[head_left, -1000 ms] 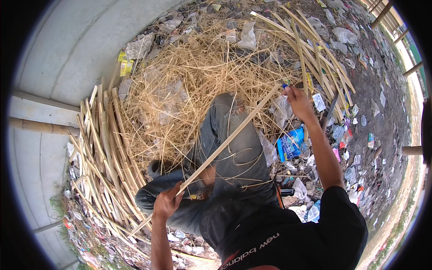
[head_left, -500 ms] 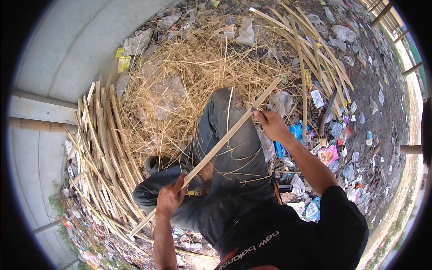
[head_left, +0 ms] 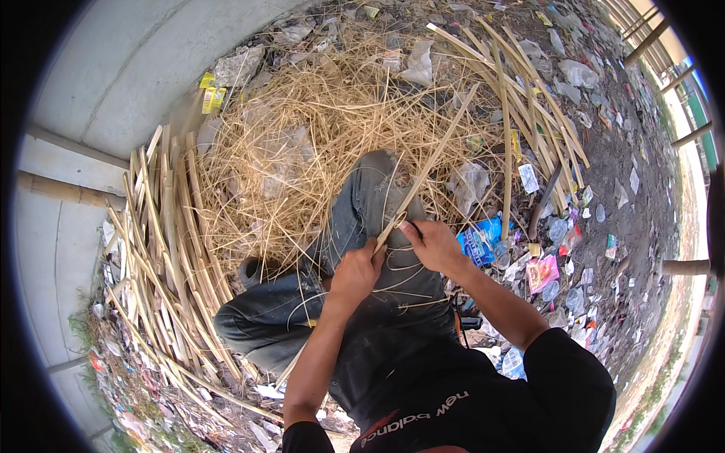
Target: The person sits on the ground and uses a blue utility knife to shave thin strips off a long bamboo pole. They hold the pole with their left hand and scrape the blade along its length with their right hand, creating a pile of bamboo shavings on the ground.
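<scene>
A long pale bamboo strip [head_left: 445,140] lies slantwise over my bent knee, its far end reaching over the heap of shavings. My left hand [head_left: 353,275] is closed around the strip above my thigh; its near part passes beneath my left forearm. Just right of it, my right hand [head_left: 432,245] is closed at the strip, the thumb pressed along its edge. The curled fingers underneath are hidden, so I cannot tell whether they also hold a tool. A small curl of fibre shows at the thumb. Thin shavings [head_left: 408,306] lie across my trousers.
Ahead spreads a heap of straw-coloured shavings [head_left: 325,113]. A stack of split bamboo strips [head_left: 174,241] lies at left beside a grey wall [head_left: 113,75]. More strips [head_left: 529,106] lie at far right. Plastic litter, including a blue wrapper [head_left: 481,240], covers the ground at right.
My left hand has moved up and right along the strip. My right hand has come down and left, so both hands are now close together. The strip's far end has shifted farther away.
</scene>
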